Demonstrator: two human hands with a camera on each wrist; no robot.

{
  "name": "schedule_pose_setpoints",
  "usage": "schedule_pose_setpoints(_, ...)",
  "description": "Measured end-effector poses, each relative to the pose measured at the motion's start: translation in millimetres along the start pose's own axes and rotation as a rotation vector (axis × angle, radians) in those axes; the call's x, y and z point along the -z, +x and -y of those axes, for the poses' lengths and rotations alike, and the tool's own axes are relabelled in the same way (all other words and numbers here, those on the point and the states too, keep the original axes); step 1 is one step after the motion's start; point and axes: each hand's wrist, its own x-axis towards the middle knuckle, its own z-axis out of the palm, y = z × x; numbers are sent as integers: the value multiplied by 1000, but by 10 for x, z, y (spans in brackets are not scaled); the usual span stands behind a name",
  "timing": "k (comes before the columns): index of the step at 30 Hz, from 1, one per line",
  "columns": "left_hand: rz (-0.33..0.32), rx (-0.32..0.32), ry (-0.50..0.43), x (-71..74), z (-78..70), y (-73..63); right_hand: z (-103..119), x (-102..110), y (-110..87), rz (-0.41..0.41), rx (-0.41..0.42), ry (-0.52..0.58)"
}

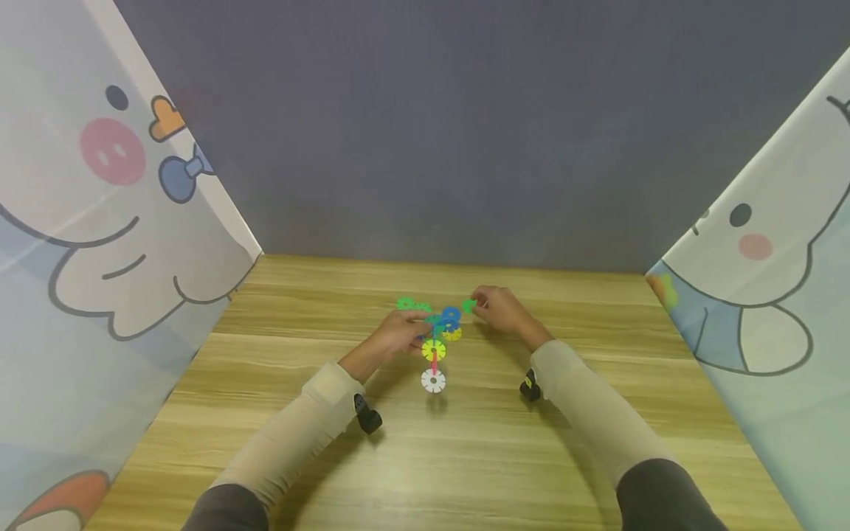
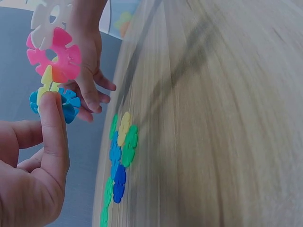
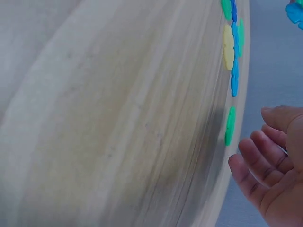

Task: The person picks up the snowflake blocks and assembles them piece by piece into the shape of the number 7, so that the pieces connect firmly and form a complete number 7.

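My left hand (image 1: 398, 332) pinches a joined chain of notched plastic discs near its blue end, above the table. The chain shows a white disc (image 2: 40, 29), a pink disc (image 2: 71, 54), a yellow disc (image 1: 434, 350) and a blue disc (image 2: 71, 111). My right hand (image 1: 502, 310) hovers by a loose green disc (image 3: 230, 126) on the table. In the right wrist view its thumb stands apart from loosely bent fingers (image 3: 265, 153), with nothing between them.
On the wooden table (image 1: 465, 457) lie several more notched discs, among them a yellow disc (image 3: 228, 47), a dark blue disc (image 2: 119, 184) and green discs (image 1: 405, 303). A grey panel (image 1: 451, 133) rises behind, and cartoon-printed panels (image 1: 750, 295) flank both sides.
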Motion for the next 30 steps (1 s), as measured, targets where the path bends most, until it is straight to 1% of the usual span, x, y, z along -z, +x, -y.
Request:
schedule_pose_setpoints(5,20,-12,-18,9,22,-14,-21,-50,43,36,-44,-6)
schedule_pose_setpoints(10,38,-29,-6,21,29,-21,-29,-72,73,66,-91,-4)
schedule_pose_setpoints(15,46,-30,2,53,19,-29,-34,-96,119,73,-77,-36)
schedule_pose_setpoints(22,44,-21,-9,58,33,-11,-52,-165,173,72,-68,-160)
schedule_pose_setpoints(24,48,-22,-7,57,38,-9,-48,-176,173,74,-74,-180)
schedule_pose_setpoints(30,58,-29,0,67,37,-11,-26,-179,175,70,-90,-186)
